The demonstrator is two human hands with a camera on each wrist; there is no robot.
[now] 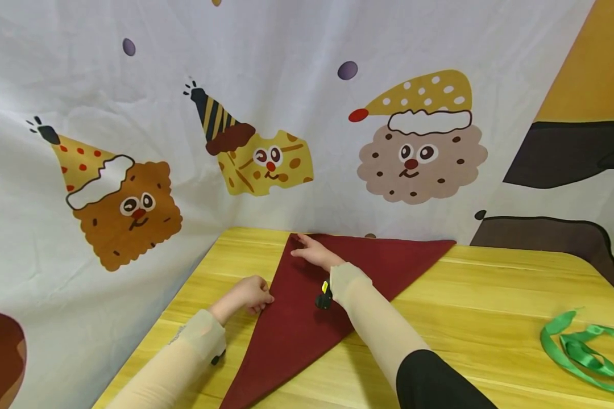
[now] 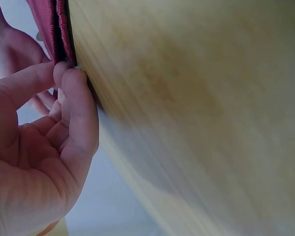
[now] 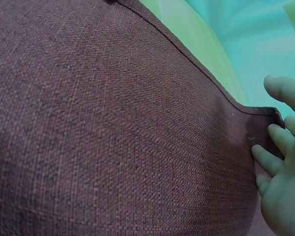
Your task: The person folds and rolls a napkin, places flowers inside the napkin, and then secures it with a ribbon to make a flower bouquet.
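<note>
A dark red cloth, folded into a triangle, lies on the wooden table. Its hemmed left edge is pinched between the thumb and index finger of my left hand; the left wrist view shows two hem layers of the cloth at those fingertips. At the far corner of the cloth, by the wall, my right hand rests with its fingers spread out. In the right wrist view the fingers of the right hand touch the cloth near that corner.
A loose green ribbon lies curled on the table at the right. A white printed curtain with cartoon biscuits and cheese hangs behind the table and along its left side.
</note>
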